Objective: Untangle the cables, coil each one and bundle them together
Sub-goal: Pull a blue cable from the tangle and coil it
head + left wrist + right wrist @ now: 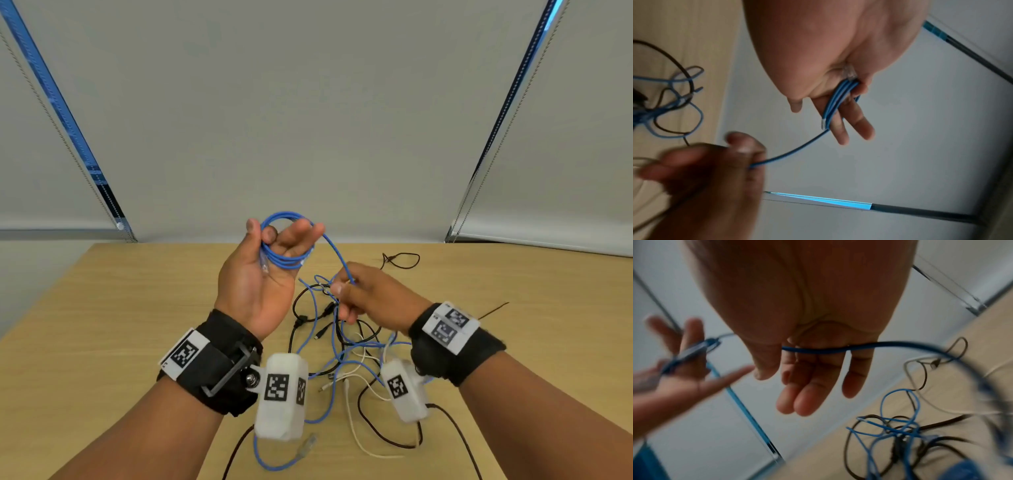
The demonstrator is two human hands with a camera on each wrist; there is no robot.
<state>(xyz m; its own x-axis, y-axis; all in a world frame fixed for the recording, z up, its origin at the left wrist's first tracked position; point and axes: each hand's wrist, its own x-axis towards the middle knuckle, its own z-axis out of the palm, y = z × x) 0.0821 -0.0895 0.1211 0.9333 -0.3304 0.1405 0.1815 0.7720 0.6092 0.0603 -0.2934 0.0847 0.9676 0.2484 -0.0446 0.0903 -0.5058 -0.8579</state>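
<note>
My left hand (pixel 270 274) is raised palm up, several loops of the blue cable coil (pixel 286 262) lying over its fingers and the thumb pressing them down. A clear plug (pixel 849 73) of that cable rests in the palm. One blue strand (pixel 797 151) runs from the coil (pixel 838 100) down to my right hand (pixel 346 289), which pinches it between thumb and fingers just above the tangle (pixel 342 342). In the right wrist view the strand (pixel 828 349) crosses the base of the right hand's fingers (pixel 807 394). The rest of the blue cable stays knotted among black and white cables.
The tangle lies on a light wooden table (pixel 137 308), spreading towards its near edge. A thin black cable loop (pixel 404 260) lies apart at the back right. A white cable (pixel 352 421) and another blue plug (pixel 308 442) lie near me. Grey blinds hang behind the table.
</note>
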